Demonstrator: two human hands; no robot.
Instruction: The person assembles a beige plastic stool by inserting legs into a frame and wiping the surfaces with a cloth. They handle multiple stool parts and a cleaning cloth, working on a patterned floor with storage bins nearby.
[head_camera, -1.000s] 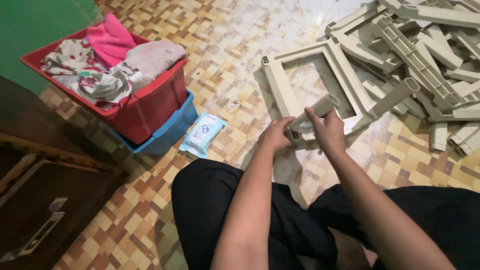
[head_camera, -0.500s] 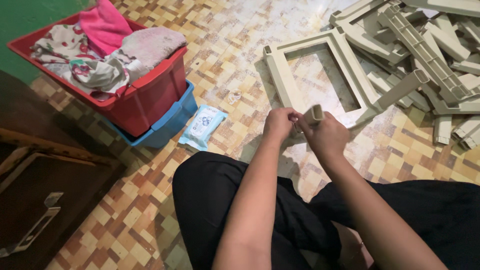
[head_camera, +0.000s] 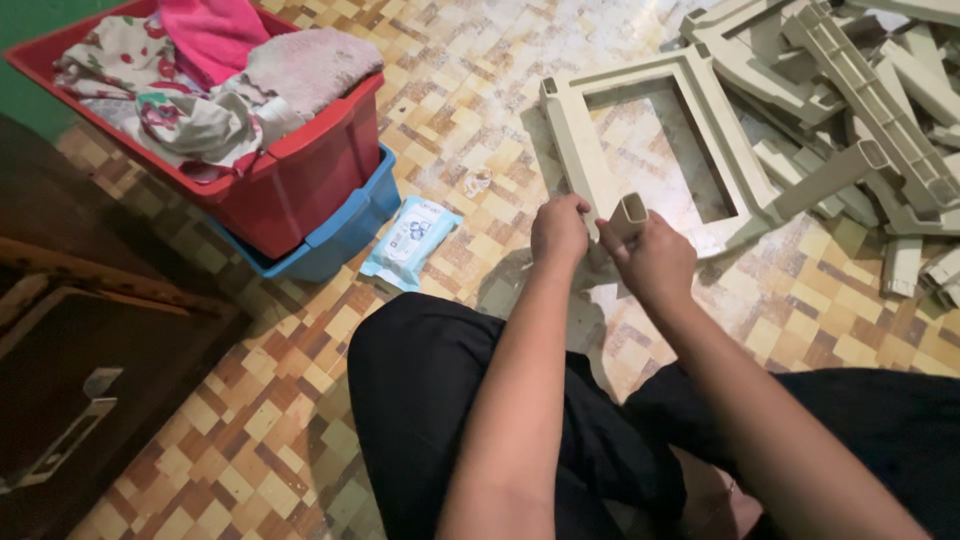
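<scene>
My right hand (head_camera: 655, 260) grips a short beige hollow plastic piece (head_camera: 628, 214), held upright with its open end facing up. My left hand (head_camera: 558, 230) is closed just to the left of it, fingers curled near the piece's base; whether it touches the piece is hidden. Both hands hover above my black-trousered knees (head_camera: 440, 380), just in front of a beige rectangular plastic frame (head_camera: 580, 150) lying flat on the tiled floor.
A heap of beige plastic parts (head_camera: 880, 110) fills the upper right. A red tub of clothes (head_camera: 300, 160) sits in a blue tub (head_camera: 345, 235) at upper left, with a light blue wipes pack (head_camera: 412, 240) beside it. Dark wooden furniture (head_camera: 90, 360) stands left.
The beige piece was tilted sideways a second ago; now it stands upright in my right hand. My hands stay close together.
</scene>
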